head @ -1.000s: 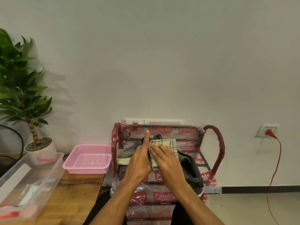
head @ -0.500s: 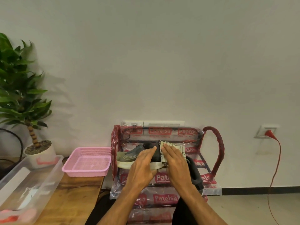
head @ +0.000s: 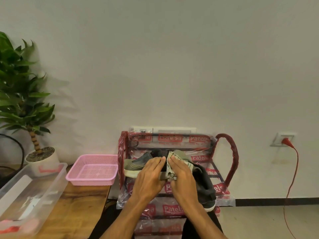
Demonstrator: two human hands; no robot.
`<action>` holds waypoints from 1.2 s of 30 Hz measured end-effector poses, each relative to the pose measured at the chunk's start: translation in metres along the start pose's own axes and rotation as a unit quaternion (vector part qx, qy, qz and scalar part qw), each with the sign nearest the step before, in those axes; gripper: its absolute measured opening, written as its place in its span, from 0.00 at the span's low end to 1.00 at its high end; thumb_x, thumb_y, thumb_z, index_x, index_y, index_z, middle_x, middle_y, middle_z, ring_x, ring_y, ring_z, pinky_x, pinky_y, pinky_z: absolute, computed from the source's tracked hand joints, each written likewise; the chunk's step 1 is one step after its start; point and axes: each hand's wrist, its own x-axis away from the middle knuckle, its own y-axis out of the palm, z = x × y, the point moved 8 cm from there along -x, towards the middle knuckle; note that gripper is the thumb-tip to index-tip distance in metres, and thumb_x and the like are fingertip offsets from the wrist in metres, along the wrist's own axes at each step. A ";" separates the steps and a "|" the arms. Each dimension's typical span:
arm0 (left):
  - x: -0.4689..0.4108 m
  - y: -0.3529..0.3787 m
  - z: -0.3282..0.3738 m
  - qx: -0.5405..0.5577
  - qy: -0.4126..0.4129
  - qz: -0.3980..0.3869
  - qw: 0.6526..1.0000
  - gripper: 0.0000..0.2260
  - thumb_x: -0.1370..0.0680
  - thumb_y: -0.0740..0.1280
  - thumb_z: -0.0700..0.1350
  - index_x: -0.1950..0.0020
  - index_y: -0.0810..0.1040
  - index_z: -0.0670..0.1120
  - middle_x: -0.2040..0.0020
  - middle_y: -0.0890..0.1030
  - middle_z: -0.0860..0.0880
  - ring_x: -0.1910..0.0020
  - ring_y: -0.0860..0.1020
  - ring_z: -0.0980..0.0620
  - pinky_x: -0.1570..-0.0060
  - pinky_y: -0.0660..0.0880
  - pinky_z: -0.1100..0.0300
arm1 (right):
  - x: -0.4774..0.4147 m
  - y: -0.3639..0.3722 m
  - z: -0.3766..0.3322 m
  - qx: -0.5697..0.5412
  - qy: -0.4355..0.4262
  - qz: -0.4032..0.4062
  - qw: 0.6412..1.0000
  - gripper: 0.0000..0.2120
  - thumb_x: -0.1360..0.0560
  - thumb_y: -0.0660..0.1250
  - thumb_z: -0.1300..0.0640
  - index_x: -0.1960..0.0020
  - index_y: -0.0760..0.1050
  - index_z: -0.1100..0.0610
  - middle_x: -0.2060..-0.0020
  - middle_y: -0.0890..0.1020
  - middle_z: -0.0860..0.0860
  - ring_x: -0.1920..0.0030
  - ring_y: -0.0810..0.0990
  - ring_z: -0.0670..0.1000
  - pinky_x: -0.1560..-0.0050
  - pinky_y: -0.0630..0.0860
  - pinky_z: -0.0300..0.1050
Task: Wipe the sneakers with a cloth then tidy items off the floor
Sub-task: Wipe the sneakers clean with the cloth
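An olive-grey sneaker (head: 134,165) with a pale sole lies on the top shelf of a plastic-wrapped red shoe rack (head: 227,152). My left hand (head: 150,176) rests flat on its middle, fingers straight. Right beside it, my right hand (head: 181,176) presses a pale patterned cloth (head: 172,155) onto the same shoe with straight fingers. The cloth shows past the fingertips and bunches under the thumb. A second, dark grey sneaker (head: 205,188) lies to the right, partly under my right wrist.
A pink mesh basket (head: 93,169) and a clear plastic tub (head: 34,192) sit on the wooden table (head: 81,209) to the left. Behind them stands a potted plant (head: 22,100). A red cable (head: 293,169) hangs from a wall socket at right.
My left hand lowered from a raised finger to lie flat on the olive sneaker. My right hand slid the cloth to the right and forward along the shoe.
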 end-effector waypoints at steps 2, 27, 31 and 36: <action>0.003 -0.001 0.000 0.000 0.003 0.001 1.000 0.34 0.37 0.80 0.42 0.32 0.74 0.42 0.38 0.78 0.47 0.38 0.75 0.50 0.44 0.78 0.58 | 0.010 -0.001 -0.001 0.009 -0.024 -0.003 1.000 0.35 0.36 0.68 0.74 0.31 0.74 0.54 0.33 0.75 0.48 0.31 0.71 0.47 0.29 0.61 0.40; 0.000 -0.024 -0.013 -0.002 -0.085 0.039 0.996 0.36 0.36 0.78 0.49 0.33 0.63 0.50 0.38 0.73 0.47 0.42 0.75 0.48 0.48 0.77 0.56 | -0.040 -0.035 -0.033 -0.016 0.044 -0.065 0.997 0.14 0.29 0.60 0.69 0.64 0.73 0.51 0.70 0.76 0.45 0.68 0.74 0.46 0.67 0.75 0.51; -0.004 -0.025 -0.011 0.010 -0.078 0.020 0.997 0.38 0.35 0.77 0.53 0.31 0.62 0.48 0.37 0.73 0.48 0.42 0.75 0.50 0.46 0.76 0.57 | -0.023 -0.032 -0.050 0.010 -0.011 -0.087 0.996 0.18 0.30 0.63 0.69 0.50 0.79 0.48 0.56 0.81 0.44 0.54 0.78 0.46 0.52 0.79 0.48; 0.010 -0.020 -0.004 -0.027 -0.054 0.000 0.998 0.39 0.38 0.81 0.54 0.32 0.68 0.46 0.40 0.76 0.45 0.44 0.78 0.48 0.48 0.77 0.58 | -0.025 -0.020 -0.044 0.133 -0.043 -0.096 0.986 0.23 0.28 0.66 0.68 0.35 0.76 0.56 0.40 0.79 0.50 0.38 0.75 0.51 0.36 0.70 0.45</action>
